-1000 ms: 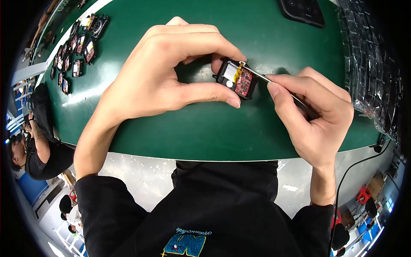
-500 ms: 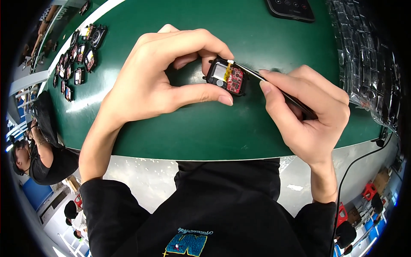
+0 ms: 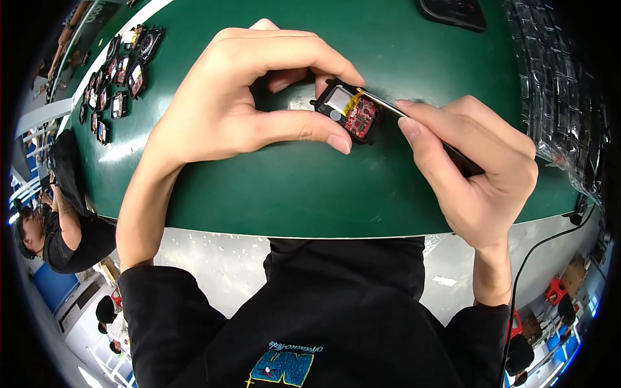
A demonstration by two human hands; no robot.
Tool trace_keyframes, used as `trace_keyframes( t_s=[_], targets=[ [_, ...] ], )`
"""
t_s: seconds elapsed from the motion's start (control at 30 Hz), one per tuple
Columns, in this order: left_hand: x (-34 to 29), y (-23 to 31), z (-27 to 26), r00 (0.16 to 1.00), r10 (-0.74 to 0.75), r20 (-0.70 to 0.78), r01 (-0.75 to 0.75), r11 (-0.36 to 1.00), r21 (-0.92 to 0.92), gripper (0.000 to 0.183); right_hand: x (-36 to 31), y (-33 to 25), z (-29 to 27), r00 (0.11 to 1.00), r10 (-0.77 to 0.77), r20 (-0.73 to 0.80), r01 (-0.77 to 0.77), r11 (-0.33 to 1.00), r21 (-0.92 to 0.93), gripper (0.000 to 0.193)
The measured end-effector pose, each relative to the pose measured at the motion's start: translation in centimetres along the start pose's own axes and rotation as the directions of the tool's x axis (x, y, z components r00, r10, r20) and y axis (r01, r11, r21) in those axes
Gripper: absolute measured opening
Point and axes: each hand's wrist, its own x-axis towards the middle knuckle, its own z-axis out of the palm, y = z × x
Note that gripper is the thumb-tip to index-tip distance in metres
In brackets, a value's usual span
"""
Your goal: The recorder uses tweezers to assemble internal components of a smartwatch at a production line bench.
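My left hand (image 3: 236, 103) is closed around the edges of an open smartwatch case (image 3: 336, 115), thumb on the near side and fingers on the far side. Inside the black case are a silver battery (image 3: 339, 98), a strip of yellow tape (image 3: 353, 105) and a red circuit board (image 3: 362, 119). Between thumb and forefinger, my right hand (image 3: 482, 158) grips slim metal tweezers (image 3: 383, 103). Their tip reaches the upper corner of the case, by the yellow tape and my left fingertip; whether it pinches anything there is too small to tell.
Several similar open watch cases (image 3: 118, 105) lie in a cluster at the left of the green table (image 3: 284, 200). A black phone-like device (image 3: 456, 11) is at the far right, beside clear plastic trays (image 3: 553, 84). A co-worker (image 3: 81, 239) sits at the left; a black cable (image 3: 517, 278) hangs at the right.
The watch case has turned clockwise and shifted slightly right in my left hand. My right hand and the tweezers have moved a little right, with the tip still at the case's upper corner.
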Motion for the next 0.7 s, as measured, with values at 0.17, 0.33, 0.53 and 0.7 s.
trace_keyframes(
  t_s=[0.17,0.33,0.53,0.7],
  targets=[
    [0.1,-0.3,-0.5,0.997,-0.014,0.074,0.016,0.999,-0.034,0.064,0.1,-0.3,-0.6,0.977,0.193,0.085,-0.203,0.971,0.13,0.018],
    [0.4,0.4,-0.5,0.996,-0.015,0.093,0.016,1.0,-0.012,0.063,0.0,-0.3,-0.4,0.973,0.213,0.086,-0.224,0.964,0.141,0.018],
    [0.6,0.6,-0.4,0.996,0.021,0.091,-0.022,1.0,0.014,0.061,0.0,-0.2,-0.3,0.976,0.2,0.085,-0.21,0.969,0.132,0.018],
    [0.6,0.3,-0.3,0.993,0.088,0.081,-0.09,0.996,0.018,0.057,0.0,-0.3,-0.2,0.98,0.181,0.076,-0.19,0.974,0.127,0.018]
  ],
)
